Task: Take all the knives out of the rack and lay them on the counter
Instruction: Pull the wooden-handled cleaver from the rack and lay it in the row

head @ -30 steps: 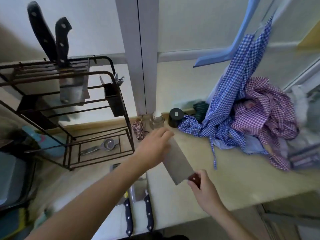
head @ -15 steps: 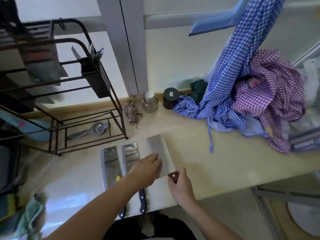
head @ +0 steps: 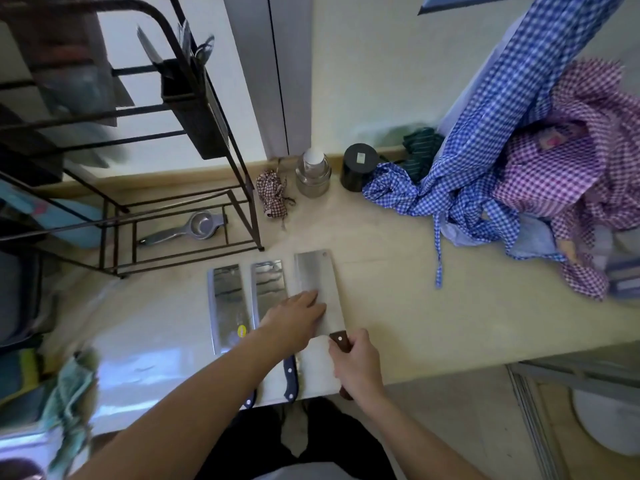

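Three cleavers lie side by side on the pale counter [head: 398, 289], blades pointing away from me. The left cleaver [head: 227, 299] and the middle cleaver [head: 268, 282] have dark blue handles. The right cleaver [head: 315, 271] has a brown wooden handle. My right hand [head: 356, 365] is closed around that brown handle at the counter's front edge. My left hand [head: 294, 320] rests flat on the same blade, fingers spread. The dark metal rack [head: 194, 109] stands at the back left; blurred blades still hang in its upper part.
A metal squeezer [head: 187, 228] lies on the rack's bottom shelf. A small checked pouch [head: 272, 195], a glass jar [head: 313, 174] and a black tin [head: 358, 162] stand by the wall. Blue and purple checked cloths [head: 485, 174] pile at the right. A green rag [head: 69, 393] sits front left.
Both hands brought the brown-handled cleaver down from mid-air and laid it flat to the right of the two blue-handled ones. My view tilted down toward the counter.
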